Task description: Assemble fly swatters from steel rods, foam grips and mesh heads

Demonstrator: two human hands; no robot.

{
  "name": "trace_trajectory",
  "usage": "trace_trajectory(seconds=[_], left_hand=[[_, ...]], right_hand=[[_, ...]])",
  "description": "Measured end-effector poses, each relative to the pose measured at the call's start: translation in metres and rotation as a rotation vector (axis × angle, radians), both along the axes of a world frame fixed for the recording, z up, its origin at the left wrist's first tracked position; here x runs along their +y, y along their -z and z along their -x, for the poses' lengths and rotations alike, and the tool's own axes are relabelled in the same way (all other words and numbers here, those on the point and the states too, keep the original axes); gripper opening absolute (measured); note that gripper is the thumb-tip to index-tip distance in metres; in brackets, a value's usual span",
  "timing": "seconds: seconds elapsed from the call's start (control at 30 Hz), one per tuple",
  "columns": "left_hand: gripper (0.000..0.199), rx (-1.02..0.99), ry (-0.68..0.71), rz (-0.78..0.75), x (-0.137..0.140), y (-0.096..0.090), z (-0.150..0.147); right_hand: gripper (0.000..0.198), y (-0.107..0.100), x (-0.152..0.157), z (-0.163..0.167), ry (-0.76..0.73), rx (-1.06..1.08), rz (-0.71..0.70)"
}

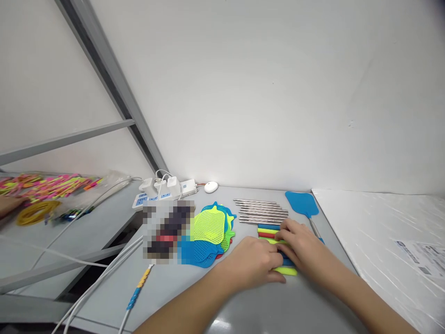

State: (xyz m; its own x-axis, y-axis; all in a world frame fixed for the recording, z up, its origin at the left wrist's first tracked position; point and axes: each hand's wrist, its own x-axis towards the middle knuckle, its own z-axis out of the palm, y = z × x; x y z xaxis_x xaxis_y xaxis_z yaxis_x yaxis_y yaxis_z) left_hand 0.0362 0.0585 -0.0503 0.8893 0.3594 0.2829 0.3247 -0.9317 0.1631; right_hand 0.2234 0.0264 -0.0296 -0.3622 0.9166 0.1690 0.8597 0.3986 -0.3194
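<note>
Neatly rowed on the desk, coloured tubes lay beneath the left hand and right hand, fingers curled, any firm grip impossible to tell; they appeared light, perhaps softly springy, best held mid-length.

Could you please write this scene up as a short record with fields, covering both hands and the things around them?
Left hand: at the left ends of the nearer tubes; grip unclear
Right hand: over the tubes' right side; grip unclear
Tubes: blue, yellow and red, side by side, partly hidden
Rods: metal, in a row beyond the tubes
Swatter heads: various colours, piled left of the rods
Swatter: blue head, right of the rods
Power strip: plugs inserted
</note>
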Motion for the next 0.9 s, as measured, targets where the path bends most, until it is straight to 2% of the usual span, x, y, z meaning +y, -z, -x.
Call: trace_trajectory(seconds=[0.1, 0.23, 0.57, 0.8, 0.9], left_hand=[[0.034, -0.017, -0.020, -0.011, 0.002, 0.001, 0.000], [0.036, -0.045, -0.057, -0.012, 0.004, 0.003, 0.002], [0.030, -0.035, -0.085, 0.044, 0.005, 0.004, 0.001], [0.034, -0.031, -0.068, 0.051, 0.003, 0.000, 0.000], [0.035, -0.044, -0.044, 0.071, 0.002, -0.001, 0.000]], right_hand=[[0.021, -0.001, 0.003, -0.009, 0.037, 0.034, -0.016], [0.021, -0.003, 0.004, -0.016, 0.160, 0.059, 0.028], [0.025, -0.008, 0.002, -0.006, 0.264, 0.263, 0.028], [0.031, -0.006, 0.006, -0.008, 0.274, 0.153, 0.014], [0.035, -0.001, 0.012, -0.012, 0.290, 0.182, -0.012]])
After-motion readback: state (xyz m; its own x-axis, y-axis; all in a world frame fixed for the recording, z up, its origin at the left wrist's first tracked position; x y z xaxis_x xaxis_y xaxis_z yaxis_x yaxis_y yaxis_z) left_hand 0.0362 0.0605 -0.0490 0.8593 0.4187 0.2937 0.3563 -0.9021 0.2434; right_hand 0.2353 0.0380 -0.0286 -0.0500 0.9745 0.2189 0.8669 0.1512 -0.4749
